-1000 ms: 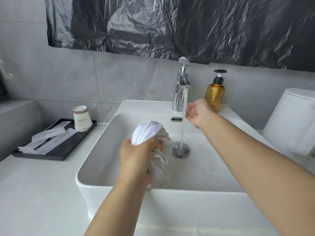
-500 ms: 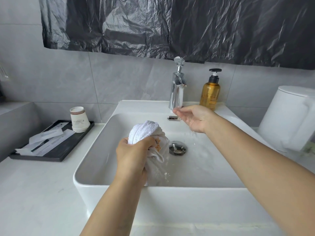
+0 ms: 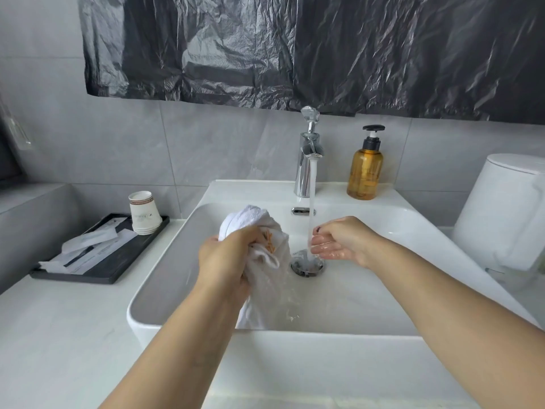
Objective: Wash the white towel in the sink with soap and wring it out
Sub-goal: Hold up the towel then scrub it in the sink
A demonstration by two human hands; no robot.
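My left hand [image 3: 227, 255] grips the bunched white towel [image 3: 265, 261], which carries orange embroidery and hangs down into the white sink [image 3: 368, 296]. Water runs from the chrome faucet [image 3: 308, 160] in a thin stream down to the drain [image 3: 306, 262]. My right hand [image 3: 339, 239] is held beside the stream with wet, loosely curled fingers and holds nothing. The amber soap pump bottle [image 3: 365, 169] stands on the sink's back ledge, right of the faucet.
A black tray [image 3: 124, 261] with packets and a stack of paper cups [image 3: 143, 212] sits on the counter at left. A white toilet tank [image 3: 501, 208] stands at right. Black plastic sheeting [image 3: 295, 48] hangs on the wall above.
My right hand has dropped from under the spout to low beside the stream, over the drain. The water column shows again. My left hand keeps its grip on the towel.
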